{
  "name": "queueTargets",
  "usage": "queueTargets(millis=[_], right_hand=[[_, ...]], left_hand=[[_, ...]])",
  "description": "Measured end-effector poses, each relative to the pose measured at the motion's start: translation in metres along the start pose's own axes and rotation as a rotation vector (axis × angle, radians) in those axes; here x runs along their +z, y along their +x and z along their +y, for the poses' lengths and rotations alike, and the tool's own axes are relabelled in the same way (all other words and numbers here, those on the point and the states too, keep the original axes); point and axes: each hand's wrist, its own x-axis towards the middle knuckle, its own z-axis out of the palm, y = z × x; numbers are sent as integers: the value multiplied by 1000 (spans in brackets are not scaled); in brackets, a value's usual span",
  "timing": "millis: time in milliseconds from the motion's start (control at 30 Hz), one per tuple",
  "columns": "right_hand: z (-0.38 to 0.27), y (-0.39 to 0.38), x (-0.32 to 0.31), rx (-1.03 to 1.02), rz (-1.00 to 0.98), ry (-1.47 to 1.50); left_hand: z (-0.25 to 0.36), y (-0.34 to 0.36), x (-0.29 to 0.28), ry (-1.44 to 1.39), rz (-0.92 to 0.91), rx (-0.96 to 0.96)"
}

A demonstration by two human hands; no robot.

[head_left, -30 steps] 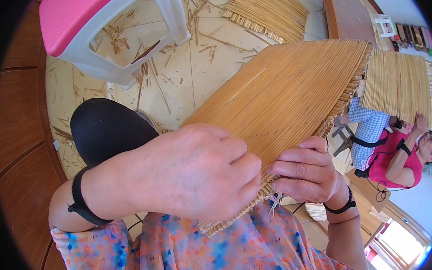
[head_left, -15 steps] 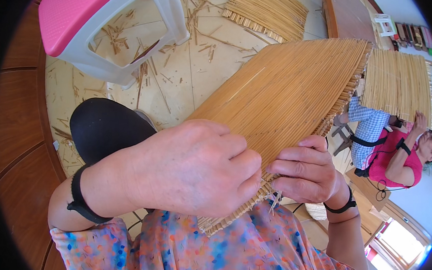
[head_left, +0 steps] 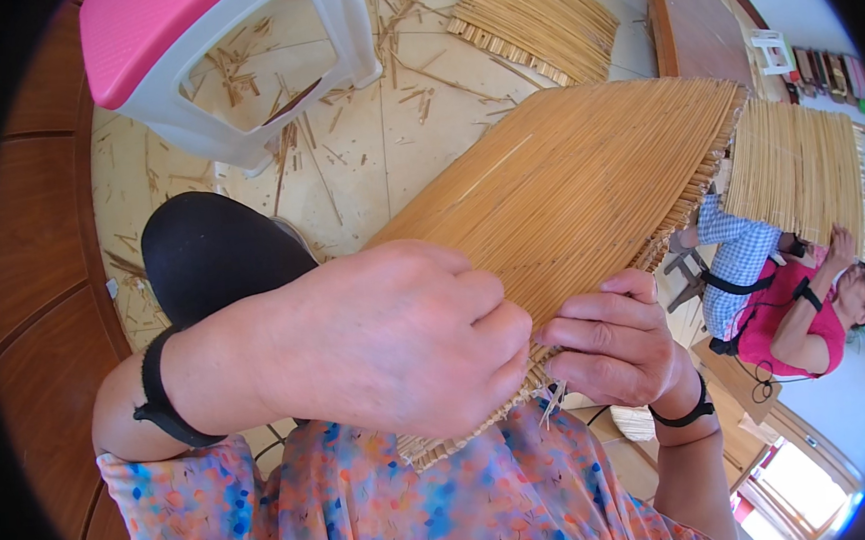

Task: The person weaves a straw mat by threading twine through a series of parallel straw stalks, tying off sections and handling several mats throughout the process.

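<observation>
A long mat of straw-coloured stalks [head_left: 567, 180], laid side by side and bound at the edges, slants from my lap to the upper right. My left hand [head_left: 407, 337] is curled into a fist over its near end; the fingertips and anything in them are hidden. Close beside it, my right hand [head_left: 613, 343] is closed on the mat's bound edge, thumb on top and fingers bent. Frayed pale strands [head_left: 552, 402] hang from the edge between the two hands.
A white stool with a pink seat [head_left: 228, 74] stands at upper left above scattered stalk bits. Another stalk mat [head_left: 541, 22] lies on the tiled floor. At right a seated person [head_left: 792, 315] holds up a similar mat [head_left: 796, 164]. Wooden panels [head_left: 43, 297] line the left.
My left hand has shifted slightly to the right, closer to my right hand. The right hand and the mat look unmoved.
</observation>
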Motion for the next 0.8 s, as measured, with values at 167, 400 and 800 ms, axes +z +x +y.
queueTargets(millis=[167, 400, 800], right_hand=[[-3, 2, 1, 3, -9, -45], [-5, 3, -1, 28, -31, -60], [-5, 6, -10, 89, -72, -5]], left_hand=[[1, 2, -3, 39, -47, 60], [4, 8, -7, 121, -159, 101], [5, 9, -8, 142, -92, 71]])
